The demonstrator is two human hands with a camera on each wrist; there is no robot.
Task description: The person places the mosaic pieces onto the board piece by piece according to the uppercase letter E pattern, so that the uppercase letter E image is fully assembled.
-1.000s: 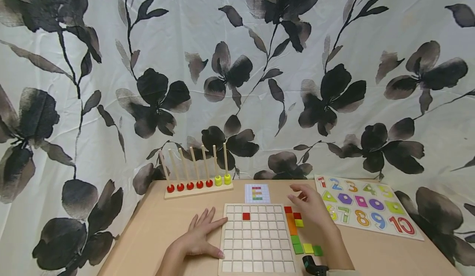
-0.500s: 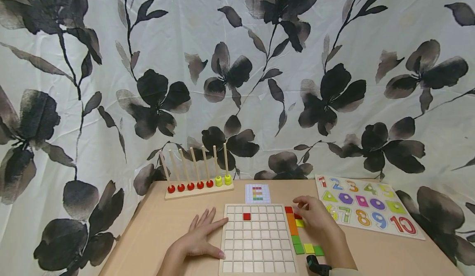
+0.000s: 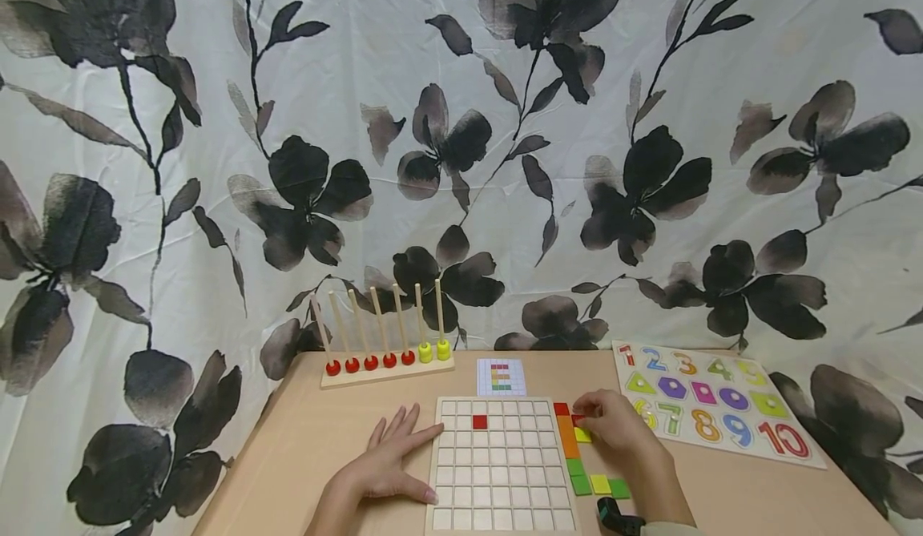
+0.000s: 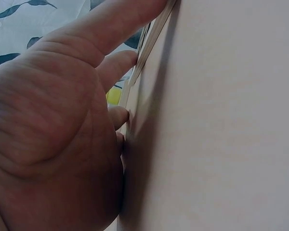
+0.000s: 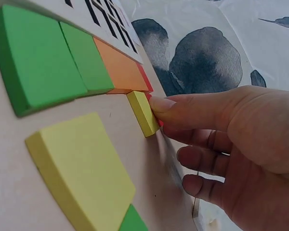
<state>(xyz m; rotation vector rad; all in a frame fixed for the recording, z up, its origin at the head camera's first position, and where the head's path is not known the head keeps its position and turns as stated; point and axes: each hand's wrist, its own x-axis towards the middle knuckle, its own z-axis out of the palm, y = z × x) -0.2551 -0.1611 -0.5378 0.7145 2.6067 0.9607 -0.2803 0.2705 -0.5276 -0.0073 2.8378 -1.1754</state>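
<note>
A wooden grid board [image 3: 500,474] lies on the table with a red square tile [image 3: 480,422] in one upper cell. My left hand [image 3: 382,464] rests at its left edge, fingers spread, thumb and index finger touching the frame. In the left wrist view, the palm hides part of the edge. To the right of the board, my right hand [image 3: 623,436] pinches a red tile [image 5: 159,118] between thumb and index finger. That tile sits against a yellow tile [image 5: 143,113], mostly hidden by the thumb. Orange tiles [image 5: 119,67] and green tiles [image 5: 38,57] line the board's right side.
A pattern card [image 3: 501,377] lies behind the board. At the back left stands a bead rack [image 3: 385,372] with upright pegs. A number puzzle board [image 3: 714,408] lies at the right. Another yellow tile [image 3: 600,484] and green tile [image 3: 618,488] lie near my right wrist.
My right hand has come down and slightly nearer, from above the tiles to the red tile by the yellow one, which its fingers now pinch. My left hand has stayed in place.
</note>
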